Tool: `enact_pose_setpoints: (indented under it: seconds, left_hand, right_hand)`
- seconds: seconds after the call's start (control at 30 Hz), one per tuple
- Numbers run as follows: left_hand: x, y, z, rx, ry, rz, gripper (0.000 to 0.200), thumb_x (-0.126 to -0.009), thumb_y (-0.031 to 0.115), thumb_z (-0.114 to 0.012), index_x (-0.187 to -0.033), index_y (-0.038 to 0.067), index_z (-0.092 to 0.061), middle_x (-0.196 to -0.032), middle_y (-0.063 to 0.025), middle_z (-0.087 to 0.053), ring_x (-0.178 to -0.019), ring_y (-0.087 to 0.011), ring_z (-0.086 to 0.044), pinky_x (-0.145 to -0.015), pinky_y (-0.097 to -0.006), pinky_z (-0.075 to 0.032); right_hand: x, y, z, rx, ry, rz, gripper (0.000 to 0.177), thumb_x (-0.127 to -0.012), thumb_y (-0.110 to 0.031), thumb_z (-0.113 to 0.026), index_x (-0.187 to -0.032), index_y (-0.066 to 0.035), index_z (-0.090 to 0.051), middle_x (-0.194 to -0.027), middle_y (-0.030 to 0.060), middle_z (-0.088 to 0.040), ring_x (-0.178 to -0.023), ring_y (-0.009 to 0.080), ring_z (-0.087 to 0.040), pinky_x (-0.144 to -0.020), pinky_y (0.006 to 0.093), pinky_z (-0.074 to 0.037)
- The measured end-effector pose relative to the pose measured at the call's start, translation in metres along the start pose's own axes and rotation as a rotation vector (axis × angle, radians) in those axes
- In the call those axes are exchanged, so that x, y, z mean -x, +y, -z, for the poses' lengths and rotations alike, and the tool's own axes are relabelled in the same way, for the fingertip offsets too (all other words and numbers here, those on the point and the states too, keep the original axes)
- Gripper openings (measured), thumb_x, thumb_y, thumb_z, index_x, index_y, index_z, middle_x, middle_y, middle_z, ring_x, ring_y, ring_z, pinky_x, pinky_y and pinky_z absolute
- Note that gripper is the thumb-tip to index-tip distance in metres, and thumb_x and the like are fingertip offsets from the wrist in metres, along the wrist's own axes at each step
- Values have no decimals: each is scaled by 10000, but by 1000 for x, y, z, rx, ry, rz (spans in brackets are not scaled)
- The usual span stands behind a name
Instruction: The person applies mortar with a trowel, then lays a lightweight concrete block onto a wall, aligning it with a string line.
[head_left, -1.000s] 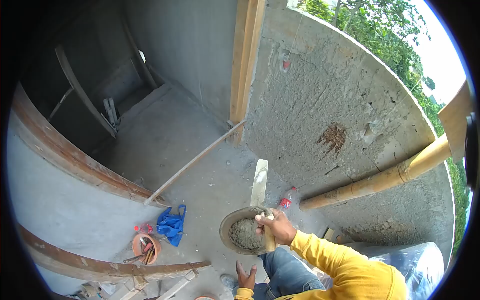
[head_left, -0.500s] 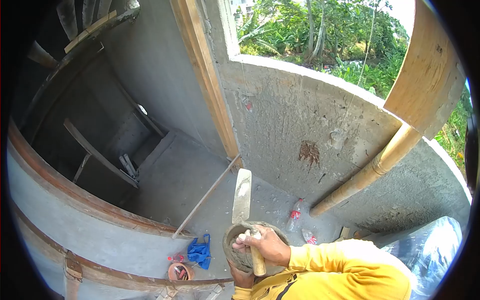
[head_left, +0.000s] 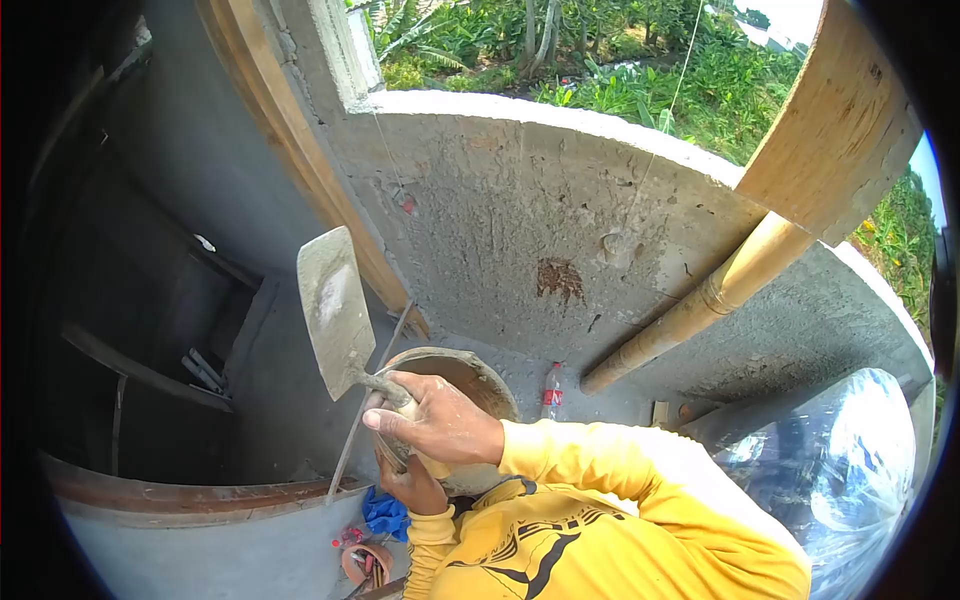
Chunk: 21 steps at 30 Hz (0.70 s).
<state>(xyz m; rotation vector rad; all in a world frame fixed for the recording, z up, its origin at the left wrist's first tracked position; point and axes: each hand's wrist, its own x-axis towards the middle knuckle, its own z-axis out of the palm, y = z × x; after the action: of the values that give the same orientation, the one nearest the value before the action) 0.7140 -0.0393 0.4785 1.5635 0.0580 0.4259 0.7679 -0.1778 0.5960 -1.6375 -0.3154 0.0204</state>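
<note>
My right hand is closed around the handle of a trowel, its flat blade pointing up and left with grey mortar smeared on it. Behind and below that hand is a bucket, tilted so that its mortar-stained inside shows. My left hand grips the bucket low at its near left side; my right hand hides part of that grip. How much mortar lies in the bucket cannot be made out.
A rough plastered low wall curves ahead, with a bamboo pole leaning on it. On the floor are a plastic bottle, a blue bag and a small pot of tools. A bulging clear plastic bag stands at right.
The trowel has risen and swung left, closer to the camera. The bucket has come up and tilted, showing more of its inside. The view has shifted right.
</note>
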Motion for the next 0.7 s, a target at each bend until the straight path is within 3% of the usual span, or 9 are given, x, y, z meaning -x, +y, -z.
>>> enact_pose_setpoints:
  seconds: [0.07, 0.17, 0.2, 0.3, 0.33, 0.43, 0.63, 0.7]
  left_hand:
    - [-42, -6, 9, 89, -76, 179, 587, -835, 22, -538, -1410, -86, -579, -1335, -158, -671, -1178, -281, -644, -1071, -371, -471]
    - [-96, -49, 19, 353, 16, 536, 567, -801, 5, -543, -1355, -92, -618, -1255, -148, -697, -1112, -253, -660, -1038, -347, -488]
    - [-112, -44, 12, 401, -53, 546, 562, -766, -14, -537, -1312, -95, -645, -1234, -148, -701, -1089, -233, -663, -1018, -329, -496]
    - [-151, -70, 12, 392, -261, 651, 605, -748, -8, -534, -1341, -97, -616, -1259, -176, -684, -1068, -274, -686, -982, -385, -557]
    - [-168, -83, 15, 324, -315, 625, 575, -754, -15, -517, -1308, -100, -648, -1228, -132, -706, -1088, -222, -661, -1006, -312, -494]
    - [-208, -89, 18, 276, -474, 625, 566, -768, -5, -530, -1314, -92, -653, -1201, -98, -715, -1072, -184, -640, -983, -267, -471]
    - [-229, -98, 6, 164, -605, 567, 581, -767, -23, -539, -1331, -115, -645, -1257, -122, -707, -1120, -183, -635, -1027, -283, -467]
    - [-228, -95, 2, 173, -649, 534, 593, -768, -33, -528, -1345, -119, -634, -1273, -126, -704, -1117, -181, -642, -1028, -286, -476]
  right_hand:
    - [-22, 2, 14, 90, -53, 37, 399, -1003, -364, -724, -1117, 15, -681, -932, 212, -702, -809, 332, -641, -778, 417, -514]
    - [-39, 18, 51, 350, -76, -97, 376, -999, -352, -720, -1076, 14, -681, -834, 229, -679, -733, 380, -642, -710, 445, -503]
    - [-41, 27, 63, 440, -33, -145, 355, -1000, -337, -706, -1055, 12, -673, -818, 237, -672, -744, 412, -643, -705, 466, -501]
    - [-28, 57, 83, 765, 63, -335, 341, -981, -308, -671, -981, 30, -628, -806, 269, -675, -815, 504, -661, -742, 564, -506]
    - [-25, 59, 84, 808, 46, -417, 322, -984, -294, -653, -973, 26, -618, -813, 269, -674, -827, 507, -663, -752, 572, -508]
    - [-17, 64, 74, 860, 52, -565, 274, -980, -261, -644, -932, 5, -601, -836, 264, -669, -836, 503, -667, -762, 571, -512]
    - [-19, 68, 65, 1093, 62, -594, 257, -964, -251, -672, -912, -5, -614, -821, 229, -679, -762, 461, -689, -689, 548, -534]
    - [-23, 79, 61, 1048, 32, -667, 284, -976, -265, -660, -921, 12, -645, -865, 259, -705, -783, 461, -705, -704, 545, -544]
